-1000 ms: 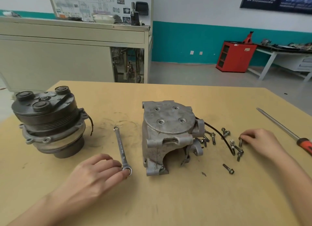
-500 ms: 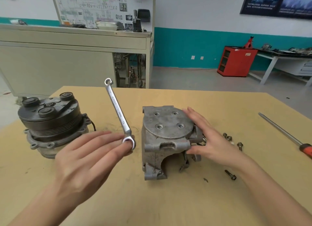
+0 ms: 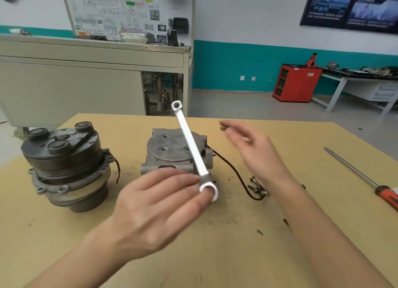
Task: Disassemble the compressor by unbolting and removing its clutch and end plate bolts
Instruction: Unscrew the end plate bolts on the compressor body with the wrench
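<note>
A silver double-ring wrench (image 3: 192,147) is pinched by its lower ring at the fingertips of the left hand (image 3: 155,206), slanting across the grey cast-metal compressor body (image 3: 163,158) just beyond. The right hand (image 3: 256,154), blurred, is held aloft with fingers loosely apart, gripping nothing. Loose dark bolts (image 3: 257,188) lie beneath it, and an orange-handled screwdriver (image 3: 361,176) to its right.
</note>
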`<move>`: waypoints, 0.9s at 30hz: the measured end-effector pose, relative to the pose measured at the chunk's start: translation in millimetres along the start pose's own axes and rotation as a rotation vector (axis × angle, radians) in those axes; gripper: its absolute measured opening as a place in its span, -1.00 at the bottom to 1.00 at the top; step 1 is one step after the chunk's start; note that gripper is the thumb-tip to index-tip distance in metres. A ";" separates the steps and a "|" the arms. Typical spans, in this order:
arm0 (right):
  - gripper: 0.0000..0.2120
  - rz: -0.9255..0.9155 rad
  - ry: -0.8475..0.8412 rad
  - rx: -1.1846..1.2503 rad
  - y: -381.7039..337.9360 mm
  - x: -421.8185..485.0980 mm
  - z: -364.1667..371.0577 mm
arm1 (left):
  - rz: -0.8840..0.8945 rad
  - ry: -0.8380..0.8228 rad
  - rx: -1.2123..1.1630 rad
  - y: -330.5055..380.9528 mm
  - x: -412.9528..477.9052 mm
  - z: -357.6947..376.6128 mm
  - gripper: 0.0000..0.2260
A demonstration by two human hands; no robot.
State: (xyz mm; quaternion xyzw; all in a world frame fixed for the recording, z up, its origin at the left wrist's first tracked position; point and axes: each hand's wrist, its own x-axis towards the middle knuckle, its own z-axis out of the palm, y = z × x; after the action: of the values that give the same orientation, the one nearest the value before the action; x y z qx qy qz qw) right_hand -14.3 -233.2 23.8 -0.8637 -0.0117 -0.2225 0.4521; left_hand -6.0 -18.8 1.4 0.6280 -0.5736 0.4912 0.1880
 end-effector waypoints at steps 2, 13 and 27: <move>-0.58 0.079 -0.050 0.240 -10.5 -10.6 -16.9 | 0.109 0.016 0.009 14.7 11.5 16.6 -0.77; -0.79 0.326 0.635 0.305 55.9 -63.1 -115.4 | -0.068 -0.299 -0.328 80.0 37.3 94.7 -0.64; -0.73 0.714 0.052 -0.170 113.9 -55.0 -87.1 | -0.247 -0.379 0.151 38.0 67.9 132.7 -0.79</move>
State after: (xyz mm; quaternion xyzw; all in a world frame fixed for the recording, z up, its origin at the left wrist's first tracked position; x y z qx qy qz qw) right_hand -71.1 -359.1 -43.4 -0.8418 0.3206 -0.0729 0.4281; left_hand 3.4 -171.6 -13.8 0.7867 -0.4791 0.3792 0.0880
